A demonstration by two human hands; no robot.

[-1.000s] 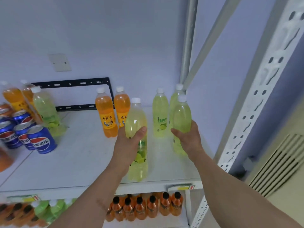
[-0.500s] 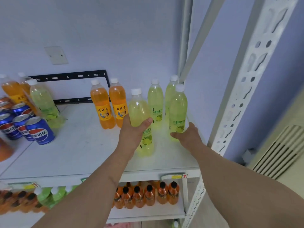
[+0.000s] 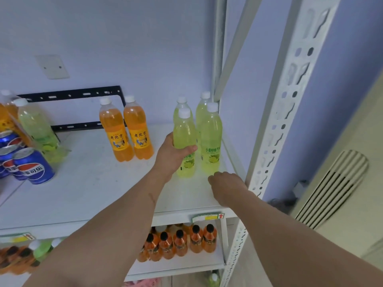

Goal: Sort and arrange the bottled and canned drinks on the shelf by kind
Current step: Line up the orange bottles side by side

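While left hand (image 3: 176, 154) wraps the lime bottle (image 3: 184, 141), seat it upright, flush beside its neighbours; right hand (image 3: 226, 187) hangs loose, holding nothing.

Four lime-green bottles with white caps are set upright at the right end of the white shelf (image 3: 99, 183), two in front and two behind. The front left green bottle (image 3: 185, 139) is gripped around its middle by the left hand (image 3: 173, 156); the front right green bottle (image 3: 211, 139) stands just beside it, with green lettering and a lime picture on its label. Two orange bottles (image 3: 127, 133) with white caps and yellow labels are placed side by side, upright, near the shelf's back. At the left edge, blue cola cans (image 3: 34, 166) are clustered upright, with another green bottle (image 3: 36, 129) and orange bottles behind them.
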